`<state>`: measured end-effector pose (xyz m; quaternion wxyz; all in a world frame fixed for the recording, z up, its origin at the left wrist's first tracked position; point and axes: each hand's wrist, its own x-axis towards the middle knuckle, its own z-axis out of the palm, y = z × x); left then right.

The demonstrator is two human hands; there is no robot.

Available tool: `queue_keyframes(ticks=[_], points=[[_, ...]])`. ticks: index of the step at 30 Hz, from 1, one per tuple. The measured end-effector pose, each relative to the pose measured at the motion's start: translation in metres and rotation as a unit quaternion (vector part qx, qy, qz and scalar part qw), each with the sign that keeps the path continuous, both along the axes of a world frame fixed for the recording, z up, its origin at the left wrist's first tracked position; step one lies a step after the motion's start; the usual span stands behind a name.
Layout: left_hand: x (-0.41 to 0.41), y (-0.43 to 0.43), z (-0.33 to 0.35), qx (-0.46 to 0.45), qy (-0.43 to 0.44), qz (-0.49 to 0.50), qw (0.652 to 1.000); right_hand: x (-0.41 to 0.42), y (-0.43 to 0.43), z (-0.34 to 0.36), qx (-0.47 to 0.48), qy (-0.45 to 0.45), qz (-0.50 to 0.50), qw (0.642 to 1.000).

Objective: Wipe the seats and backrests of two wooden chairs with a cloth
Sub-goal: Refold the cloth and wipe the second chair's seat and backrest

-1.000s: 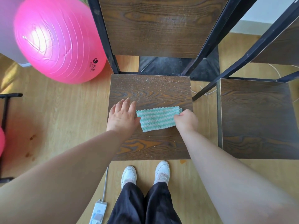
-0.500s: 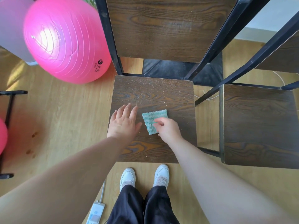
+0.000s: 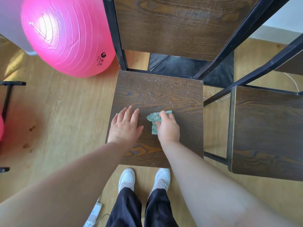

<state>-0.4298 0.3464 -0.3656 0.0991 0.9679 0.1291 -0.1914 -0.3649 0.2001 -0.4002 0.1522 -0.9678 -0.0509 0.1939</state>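
Two dark wooden chairs with black metal frames stand side by side. The near chair's seat (image 3: 164,95) is straight ahead, with pale crumbs or dust across its far part, and its backrest (image 3: 177,25) rises behind. The second chair's seat (image 3: 268,128) is to the right. My right hand (image 3: 168,128) grips a bunched teal cloth (image 3: 153,118) on the middle of the near seat. My left hand (image 3: 125,126) lies flat on the seat's left side, fingers straight, just apart from the cloth.
A large pink exercise ball (image 3: 65,33) sits on the wood floor left of the chair. A black stand (image 3: 6,102) is at the far left edge. A white power strip (image 3: 93,215) with a cable lies by my feet. A black mat (image 3: 188,68) lies behind the chairs.
The cloth went from spread flat between both hands to bunched up under my right hand, which moved left toward the seat's middle. My left hand stayed put.
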Motion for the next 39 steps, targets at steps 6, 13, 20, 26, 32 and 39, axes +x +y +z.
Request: queue_keyframes(ticks=[6, 13, 20, 26, 32, 39], points=[[0.004, 0.002, -0.001, 0.034, 0.009, 0.011, 0.999, 0.010, -0.015, 0.002, 0.057, 0.004, 0.027, 0.998], [0.015, 0.019, 0.013, 0.047, 0.007, 0.032, 0.998, 0.077, -0.056, 0.011, 0.117, -0.079, -0.129, 0.982], [0.025, 0.038, 0.014, 0.043, -0.008, 0.058, 0.997, 0.155, -0.076, 0.022, 0.081, -0.115, -0.237, 0.961], [0.034, 0.053, -0.001, 0.040, 0.005, 0.051, 0.998, 0.174, -0.057, 0.009, 0.065, -0.104, -0.286, 0.950], [0.037, 0.081, -0.002, 0.029, 0.003, 0.027, 0.999, 0.164, -0.023, -0.005, 0.030, -0.080, -0.302, 0.950], [0.025, 0.126, -0.001, 0.032, 0.018, 0.034, 0.999, 0.140, 0.048, -0.008, 0.054, -0.080, -0.191, 0.977]])
